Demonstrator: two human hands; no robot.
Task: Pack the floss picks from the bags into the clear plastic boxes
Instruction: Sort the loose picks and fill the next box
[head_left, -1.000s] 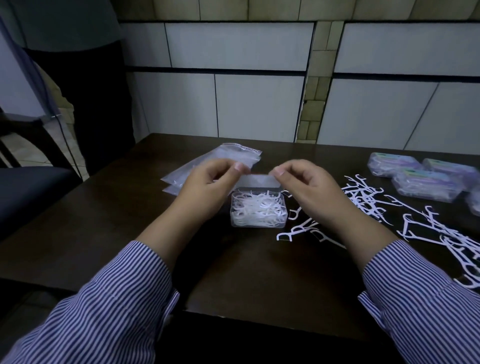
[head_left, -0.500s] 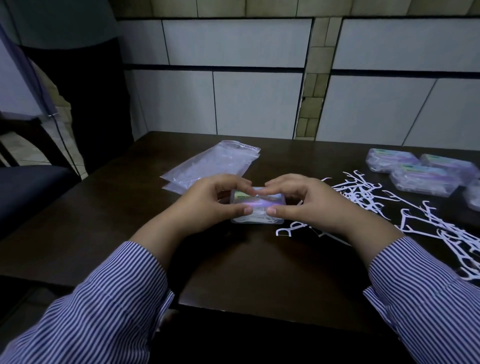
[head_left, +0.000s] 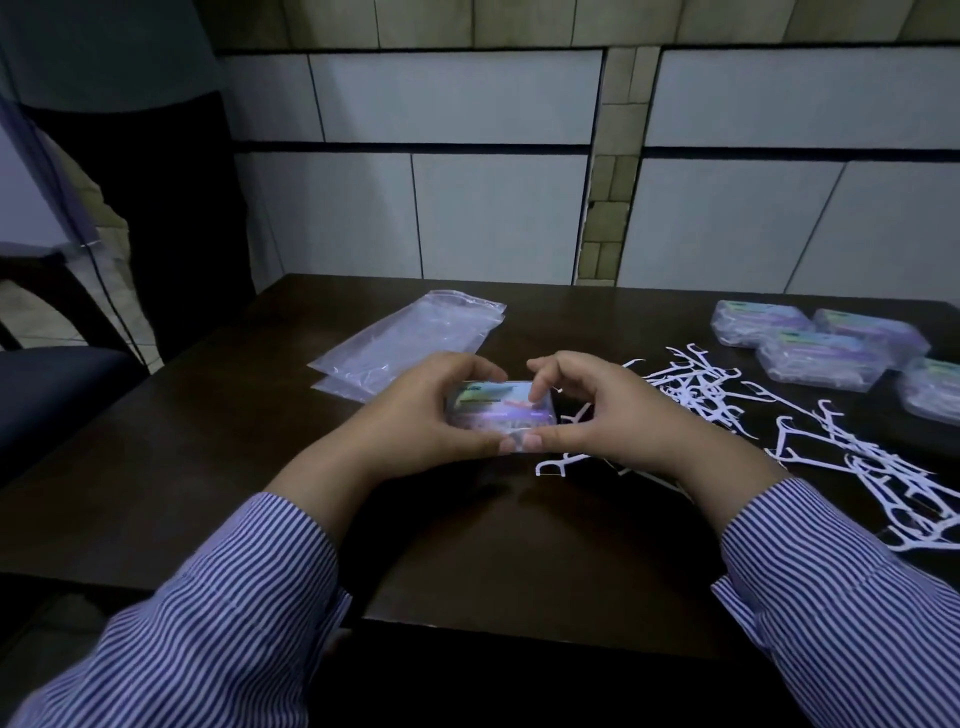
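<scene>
Both hands meet over a clear plastic box (head_left: 498, 413) with its labelled lid on, sitting on the dark wooden surface (head_left: 218, 467). Left hand (head_left: 415, 415) curled round the box's left end, fingers over the far edge, thumb at the near edge: grasping it. Right hand (head_left: 602, 410) curled round the right end, thumb on the near edge beside the left thumb, a fingertip down on the lid: grasping it too. White picks show through the box wall between the two thumbs. Loose floss picks (head_left: 701, 395) lie scattered on the surface just right of the right hand and run on toward the right edge of view; a single floss pick (head_left: 558, 465) lies just under the right thumb, near side. Beyond the left hand, two flat zip bags (head_left: 410, 343), one overlapping the other; contents cannot be told. Well to the right of the right hand and farther off, four closed boxes (head_left: 821, 353) with labelled lids sit grouped close together, the rightmost cut by the frame edge. Both forearms in blue-and-white striped sleeves (head_left: 234, 613).
</scene>
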